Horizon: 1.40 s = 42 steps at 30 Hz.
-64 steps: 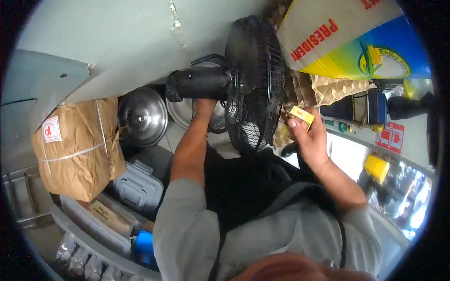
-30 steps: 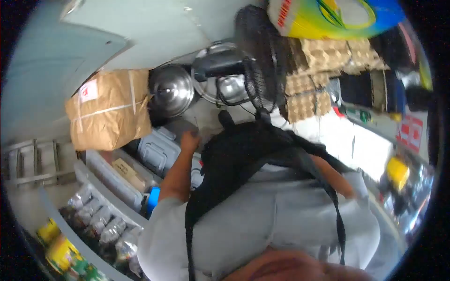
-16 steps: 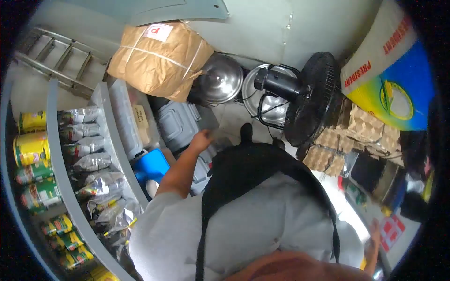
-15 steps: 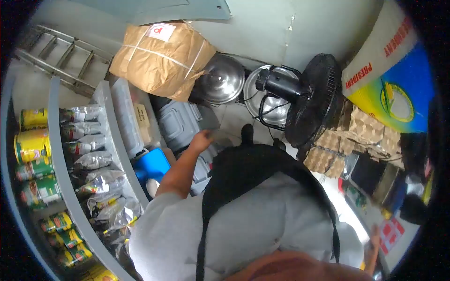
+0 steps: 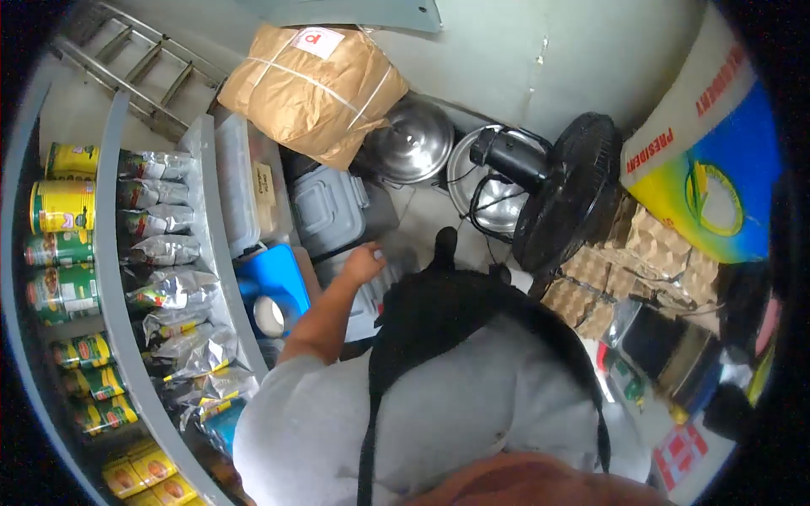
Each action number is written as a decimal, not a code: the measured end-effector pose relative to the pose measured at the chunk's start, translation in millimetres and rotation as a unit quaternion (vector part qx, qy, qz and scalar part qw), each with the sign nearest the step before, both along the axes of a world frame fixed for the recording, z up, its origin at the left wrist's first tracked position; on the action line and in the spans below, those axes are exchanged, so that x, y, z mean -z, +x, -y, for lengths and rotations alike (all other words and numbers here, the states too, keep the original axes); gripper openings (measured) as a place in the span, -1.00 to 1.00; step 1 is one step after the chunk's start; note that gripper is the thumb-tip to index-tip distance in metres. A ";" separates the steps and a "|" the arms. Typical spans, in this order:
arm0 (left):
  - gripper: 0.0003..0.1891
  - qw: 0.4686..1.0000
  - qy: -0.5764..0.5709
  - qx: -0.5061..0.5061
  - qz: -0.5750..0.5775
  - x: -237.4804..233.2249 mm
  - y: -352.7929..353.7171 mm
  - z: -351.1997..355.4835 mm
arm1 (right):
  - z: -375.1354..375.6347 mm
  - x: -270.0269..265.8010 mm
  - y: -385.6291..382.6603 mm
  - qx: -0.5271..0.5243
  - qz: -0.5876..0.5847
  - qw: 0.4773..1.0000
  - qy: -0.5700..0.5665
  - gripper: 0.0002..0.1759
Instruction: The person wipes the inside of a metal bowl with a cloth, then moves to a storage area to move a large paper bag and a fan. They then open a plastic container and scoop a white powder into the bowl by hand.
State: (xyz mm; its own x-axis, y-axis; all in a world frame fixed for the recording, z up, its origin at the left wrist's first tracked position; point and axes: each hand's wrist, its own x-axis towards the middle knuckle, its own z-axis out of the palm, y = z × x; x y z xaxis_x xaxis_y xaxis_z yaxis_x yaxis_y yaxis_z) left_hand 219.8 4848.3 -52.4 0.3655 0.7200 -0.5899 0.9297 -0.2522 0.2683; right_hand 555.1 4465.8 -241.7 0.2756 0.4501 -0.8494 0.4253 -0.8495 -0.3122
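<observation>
My left hand [image 5: 364, 263] is held out from my body, above a grey lidded bin [image 5: 361, 308] on the floor. Its fingers look loosely curled in, and I see no object in them. A pale spot shows near the fingertips, too small to make out. Just left of my forearm stands a blue container [image 5: 274, 274] with a round white item [image 5: 269, 315] at its front. Another grey lidded bin [image 5: 327, 207] sits beyond the hand. My right hand is out of view.
Shelves on the left hold cans [image 5: 63, 291] and foil pouches [image 5: 164, 250]. Ahead are a wrapped brown package [image 5: 312, 97], metal lids [image 5: 411, 139] and a black fan [image 5: 567, 190]. Egg trays [image 5: 666, 244] and a printed sack [image 5: 700, 160] stand right. A ladder [image 5: 135, 72] leans at back left.
The view has shifted, with the shelves sliding up the picture. My left hand has moved slightly lower in view, its fingers more curled. My right hand, at the lower right before, has left the view.
</observation>
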 end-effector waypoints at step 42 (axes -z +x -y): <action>-0.56 0.742 -0.158 -0.460 0.461 -23.9 -43.4 -83.9 | -825.0 -337.6 -195.2 -0.416 0.241 0.716 0.507 -0.50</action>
